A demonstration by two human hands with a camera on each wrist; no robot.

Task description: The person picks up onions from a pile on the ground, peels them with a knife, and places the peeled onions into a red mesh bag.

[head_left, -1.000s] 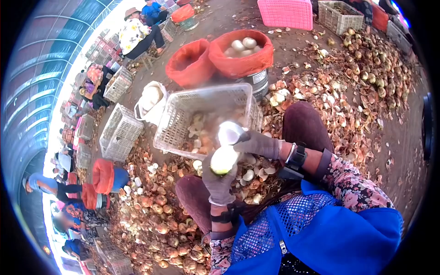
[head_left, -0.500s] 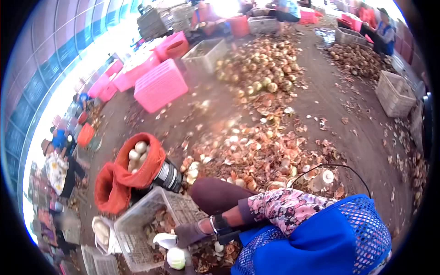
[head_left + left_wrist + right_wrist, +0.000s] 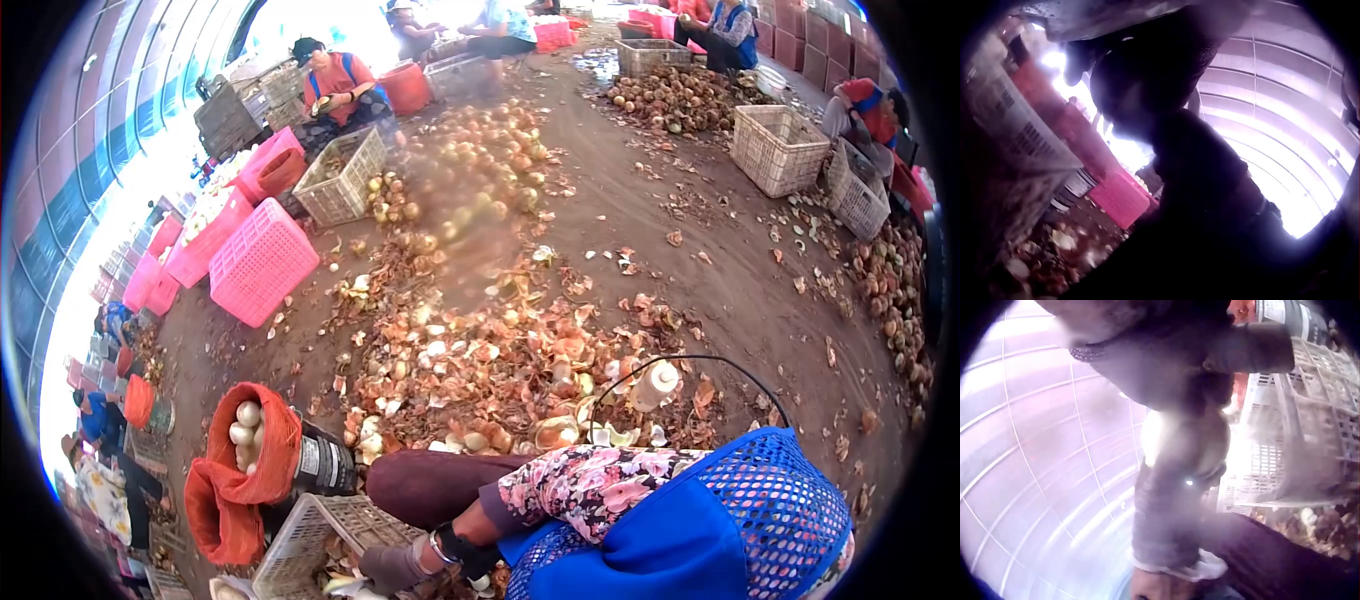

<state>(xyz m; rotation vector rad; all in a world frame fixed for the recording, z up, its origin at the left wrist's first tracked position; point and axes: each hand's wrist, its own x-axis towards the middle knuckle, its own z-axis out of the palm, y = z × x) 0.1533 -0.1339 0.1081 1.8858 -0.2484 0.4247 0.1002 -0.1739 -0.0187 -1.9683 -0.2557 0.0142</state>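
In the head view my gloved right hand (image 3: 393,567) is at the bottom edge, over the white crate (image 3: 290,545), with its curled fingers on a pale piece (image 3: 348,584). My left hand is outside that view. The right wrist view shows my left hand (image 3: 1166,515) gripping a pale round onion (image 3: 1210,440), just below my right hand (image 3: 1172,359). The left wrist view is very dark; my right hand (image 3: 1194,153) reaches in from the lower right, close to a dark round shape (image 3: 1138,90). Finger details there are hidden.
Beyond the crate stand red-lined buckets (image 3: 262,450), one with peeled onions. Peelings (image 3: 470,370) cover the ground ahead, with a white bottle (image 3: 656,384) at their right. Farther off are an onion pile (image 3: 480,165), pink crates (image 3: 263,262) and seated people.
The head view has swung to the right and upward, so the crate and my hands have shifted to the lower left. My left hand has dropped out of that view.
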